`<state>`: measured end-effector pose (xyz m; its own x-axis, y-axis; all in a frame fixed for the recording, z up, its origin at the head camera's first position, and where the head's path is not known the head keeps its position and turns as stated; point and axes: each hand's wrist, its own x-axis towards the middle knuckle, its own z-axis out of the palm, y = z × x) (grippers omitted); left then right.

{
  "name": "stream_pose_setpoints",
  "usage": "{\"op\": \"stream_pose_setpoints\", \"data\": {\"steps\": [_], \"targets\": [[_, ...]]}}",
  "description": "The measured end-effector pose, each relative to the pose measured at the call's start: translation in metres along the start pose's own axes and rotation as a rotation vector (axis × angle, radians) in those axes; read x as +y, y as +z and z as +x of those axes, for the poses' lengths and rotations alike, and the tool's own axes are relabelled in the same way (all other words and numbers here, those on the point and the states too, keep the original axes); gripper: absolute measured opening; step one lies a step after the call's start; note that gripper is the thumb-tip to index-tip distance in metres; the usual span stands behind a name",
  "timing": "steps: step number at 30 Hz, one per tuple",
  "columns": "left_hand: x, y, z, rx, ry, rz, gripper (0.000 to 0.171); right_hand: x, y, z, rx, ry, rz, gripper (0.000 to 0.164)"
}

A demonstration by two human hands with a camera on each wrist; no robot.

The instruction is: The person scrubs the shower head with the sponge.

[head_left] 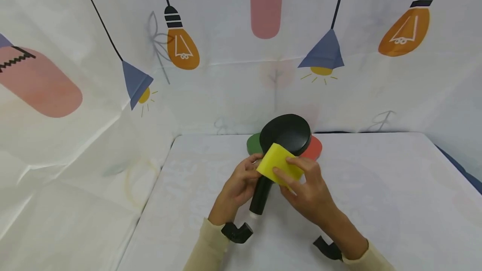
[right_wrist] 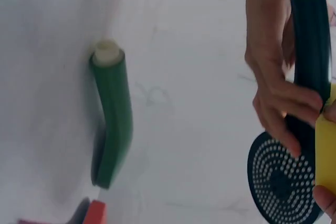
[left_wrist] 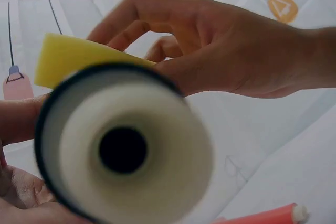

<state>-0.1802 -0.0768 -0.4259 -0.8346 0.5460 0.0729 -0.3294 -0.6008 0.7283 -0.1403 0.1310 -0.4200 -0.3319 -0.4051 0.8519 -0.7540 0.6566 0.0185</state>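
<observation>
On the white table (head_left: 391, 187) lie what look like a green pan (head_left: 254, 144) and a red pan (head_left: 314, 149).

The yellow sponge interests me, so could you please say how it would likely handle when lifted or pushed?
The yellow sponge is probably soft and flexible, as it looks bent in the right hand. It is likely light, since a pinch seems to hold it. Its flat, slab-like shape suggests it would slide rather than roll.
</observation>
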Motion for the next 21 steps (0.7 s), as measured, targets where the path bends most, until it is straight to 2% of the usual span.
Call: {"op": "stream_pose_setpoints", "data": {"steps": [4,10,12,15,18,19,21], "targets": [[0.001,0.002,0.000,-0.071,-0.038,-0.005,0.031,0.010,-0.003,0.001,0.064,-0.010,-0.014,0.030],[-0.001,0.005,0.002,-0.116,-0.043,0.020,0.037,0.031,-0.009,0.005,0.199,-0.007,-0.056,0.023],[-0.003,0.007,0.002,-0.115,-0.044,0.009,0.037,0.039,-0.015,0.005,0.245,0.036,-0.090,0.022],[-0.006,0.009,0.001,-0.116,-0.052,-0.013,0.037,0.048,-0.026,0.004,0.293,0.171,-0.120,0.026],[-0.006,0.010,-0.002,-0.109,-0.043,-0.022,0.036,0.048,-0.033,0.005,0.337,0.278,-0.091,0.034],[-0.005,0.010,-0.002,-0.107,-0.033,-0.022,0.036,0.045,-0.033,0.006,0.345,0.291,-0.069,0.035],[-0.001,0.011,-0.004,-0.102,-0.010,-0.016,0.035,0.038,-0.030,0.010,0.376,0.247,-0.019,0.037]]}}
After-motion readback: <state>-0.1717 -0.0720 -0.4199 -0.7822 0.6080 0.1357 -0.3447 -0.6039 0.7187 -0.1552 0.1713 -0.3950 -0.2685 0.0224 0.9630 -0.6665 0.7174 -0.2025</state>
